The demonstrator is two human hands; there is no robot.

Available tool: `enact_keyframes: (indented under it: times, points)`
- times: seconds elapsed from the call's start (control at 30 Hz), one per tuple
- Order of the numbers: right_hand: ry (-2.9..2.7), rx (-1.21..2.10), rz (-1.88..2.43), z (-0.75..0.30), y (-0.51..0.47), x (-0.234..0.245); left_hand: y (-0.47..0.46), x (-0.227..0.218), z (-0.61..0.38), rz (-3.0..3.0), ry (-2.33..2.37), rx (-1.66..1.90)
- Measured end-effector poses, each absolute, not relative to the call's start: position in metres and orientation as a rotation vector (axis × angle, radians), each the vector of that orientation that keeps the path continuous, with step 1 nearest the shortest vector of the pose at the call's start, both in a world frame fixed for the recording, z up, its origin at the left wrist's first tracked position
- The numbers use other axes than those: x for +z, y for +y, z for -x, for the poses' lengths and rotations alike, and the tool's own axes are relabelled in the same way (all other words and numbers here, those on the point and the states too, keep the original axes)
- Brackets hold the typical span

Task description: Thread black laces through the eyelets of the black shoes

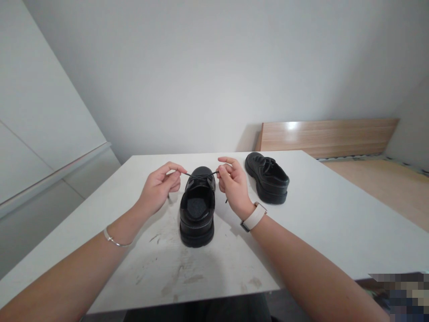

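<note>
A black lace-up shoe (197, 223) stands upright on the white table, heel towards me and toe pointing away. Its dark shoelace (200, 178) stretches out to both sides above the tongue. On the left of the shoe, my left hand (161, 185) pinches one end of the lace between thumb and forefinger. My right hand (233, 181) grips the other end on the right side, forefinger raised. A short lace tip hangs below each hand. The lace strands cross over the shoe; whether they are knotted I cannot tell.
Another black shoe (268, 179), its lace tied in a bow, stands at the back right. The white table (335, 223) has dirt smudges near its front edge. Behind it are a pale wall and a wooden headboard (328, 135); a white cabinet (40, 112) is at the left.
</note>
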State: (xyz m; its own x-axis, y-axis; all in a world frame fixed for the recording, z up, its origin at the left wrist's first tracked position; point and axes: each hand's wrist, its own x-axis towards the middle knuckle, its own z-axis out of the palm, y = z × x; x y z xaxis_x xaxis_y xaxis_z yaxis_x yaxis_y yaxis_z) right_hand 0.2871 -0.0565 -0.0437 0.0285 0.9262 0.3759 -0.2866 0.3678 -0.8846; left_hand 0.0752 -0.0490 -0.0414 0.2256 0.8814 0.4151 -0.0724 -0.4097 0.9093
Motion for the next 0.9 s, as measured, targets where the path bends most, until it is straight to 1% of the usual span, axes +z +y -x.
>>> enact_keyframes:
  times: [0.2,0.3,0.4,0.5,0.63,0.73,0.9]
  points:
    - [-1.295,1.171,0.615,-0.292,-0.064,-0.038,-0.059,-0.03,-0.074,-1.545,0.736,1.256]
    - [-1.332,1.08,0.685,-0.293,-0.06,-0.04,-0.063,-0.028,-0.073,-1.664,0.761,1.272]
    - [-1.425,0.923,0.832,-0.294,-0.053,-0.046,-0.062,-0.032,-0.074,-1.948,0.964,1.374]
    - [-1.522,0.886,0.926,-0.294,-0.047,-0.052,-0.057,-0.039,-0.077,-2.127,1.135,1.333]
    - [-1.52,0.94,0.94,-0.295,-0.041,-0.059,-0.051,-0.043,-0.08,-2.083,1.175,1.204]
    - [-1.529,0.919,0.974,-0.295,-0.039,-0.062,-0.05,-0.043,-0.08,-2.024,1.137,1.201]
    - [-1.611,0.644,1.062,-0.292,-0.045,-0.061,-0.053,-0.042,-0.084,-2.073,1.179,1.216]
